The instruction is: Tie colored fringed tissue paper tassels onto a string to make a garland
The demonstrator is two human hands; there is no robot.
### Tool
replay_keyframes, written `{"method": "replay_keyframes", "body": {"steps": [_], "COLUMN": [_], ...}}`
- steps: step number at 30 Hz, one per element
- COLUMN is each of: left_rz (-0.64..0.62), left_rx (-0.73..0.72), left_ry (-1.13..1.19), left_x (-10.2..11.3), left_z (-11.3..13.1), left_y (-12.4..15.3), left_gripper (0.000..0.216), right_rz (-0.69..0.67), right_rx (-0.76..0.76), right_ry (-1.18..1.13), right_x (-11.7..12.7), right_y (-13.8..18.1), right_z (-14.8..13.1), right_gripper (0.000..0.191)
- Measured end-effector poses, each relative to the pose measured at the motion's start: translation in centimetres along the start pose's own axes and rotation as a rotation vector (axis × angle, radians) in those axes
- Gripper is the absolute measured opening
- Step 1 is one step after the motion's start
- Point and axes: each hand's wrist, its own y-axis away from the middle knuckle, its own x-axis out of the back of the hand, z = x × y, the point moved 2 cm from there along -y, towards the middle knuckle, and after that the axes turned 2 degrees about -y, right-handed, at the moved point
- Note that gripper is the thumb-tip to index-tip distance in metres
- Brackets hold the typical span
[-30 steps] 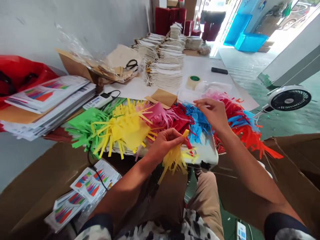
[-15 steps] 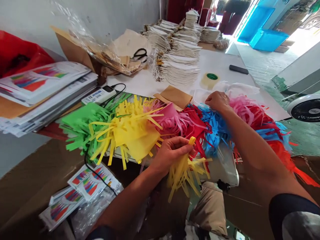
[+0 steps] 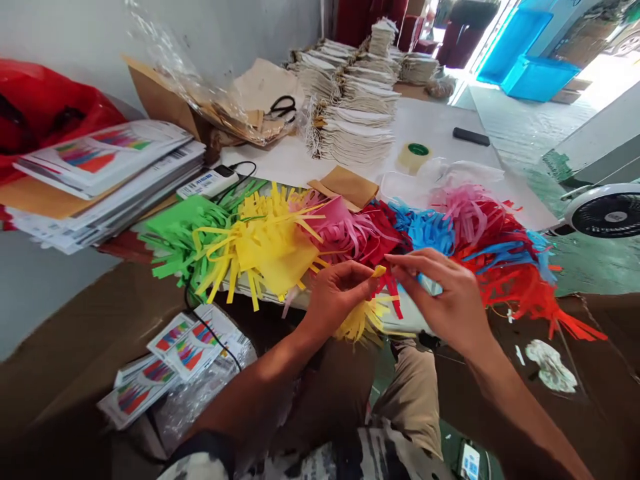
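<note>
In front of my lap, my left hand [image 3: 336, 295] pinches a yellow paper tassel [image 3: 365, 321]. Its twisted top sticks out past the thumb, and the fringe hangs below the fingers. My right hand [image 3: 447, 297] is right beside that top, thumb and fingertips drawn together. Whatever lies between those fingertips is too small to make out. Behind the hands, fringed paper runs along the table edge: a green bundle [image 3: 185, 223], a yellow bundle [image 3: 275, 243], a pink bundle [image 3: 337, 227] and a blue bundle [image 3: 425, 227].
A clear plastic tray [image 3: 397, 189] and a tape roll [image 3: 415, 157] sit behind the paper. Stacks of white bundles [image 3: 355, 130] stand farther back, near black-handled scissors [image 3: 283, 107]. Printed sheets [image 3: 105, 157] are piled at left. A fan [image 3: 607, 212] stands right; finished-looking red tassels [image 3: 530, 273] overhang the edge.
My right hand has come back from the clear plastic tray to the top of the yellow tassel. My left hand still holds the tassel, and the view has shifted slightly.
</note>
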Motion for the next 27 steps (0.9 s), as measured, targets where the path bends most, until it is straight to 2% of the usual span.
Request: {"method": "replay_keyframes", "body": {"steps": [4,7,10,13,15,19,21,27], "left_rz": [0.013,-0.010,-0.061,-0.093,-0.093,-0.076,-0.081,-0.087], "left_rx": [-0.158,-0.275,-0.322,-0.325,-0.266,-0.102,-0.112,-0.271], "left_ry": [-0.241,-0.371,-0.401,-0.385,-0.338,-0.216,-0.216,-0.314], "left_x": [-1.4,-2.4,-3.0,-3.5,-3.8,-4.5,-4.8,-5.5], "left_z": [1.1,1.6,1.7,1.7,1.7,1.7,1.9,2.2], "left_y": [1.4,2.3,2.9,3.4,3.6,4.3,4.7,5.4], "left_gripper": [0.015,0.007,0.009,0.013,0.016,0.024,0.024,0.017], "right_rz": [-0.083,-0.043,0.019,0.034,0.063,0.294,0.356,0.374], "right_rx": [-0.068,-0.128,-0.158,-0.158,-0.167,-0.183,-0.178,-0.200], "right_ry": [-0.040,-0.077,-0.077,-0.097,-0.135,-0.209,-0.228,-0.248], "right_x": [0.3,1.2,2.1,2.6,2.8,3.0,2.9,2.8], "right_y": [3.2,4.0,4.8,5.9,6.7,8.3,8.8,9.5], "right_z": [-1.2,-1.2,-1.6,-1.9,-1.8,-1.4,-1.3,-1.4], "right_gripper": [0.024,0.013,0.011,0.011,0.011,0.015,0.014,0.009]}}
